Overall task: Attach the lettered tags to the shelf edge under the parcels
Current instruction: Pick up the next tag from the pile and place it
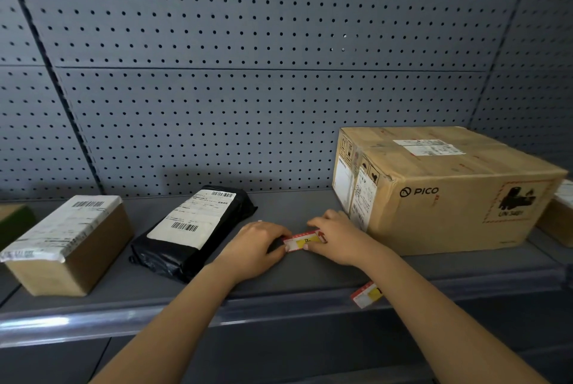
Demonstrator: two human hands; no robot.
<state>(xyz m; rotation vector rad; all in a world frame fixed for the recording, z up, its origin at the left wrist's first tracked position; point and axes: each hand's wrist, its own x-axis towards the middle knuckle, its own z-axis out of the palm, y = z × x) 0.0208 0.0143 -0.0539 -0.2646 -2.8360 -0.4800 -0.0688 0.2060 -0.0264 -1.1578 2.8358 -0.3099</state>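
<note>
A small red, white and yellow tag lies over the grey shelf surface between my two hands. My left hand pinches its left end and my right hand pinches its right end. The letter on it is partly covered. A second tag of the same colours sits tilted in the shelf's front edge strip, below the large PICO cardboard box. A black plastic mailer parcel lies left of my hands, and a small cardboard box lies further left.
A grey pegboard wall backs the shelf. Another box corner shows at the far right, behind the PICO box. A green and brown parcel edge shows at the far left.
</note>
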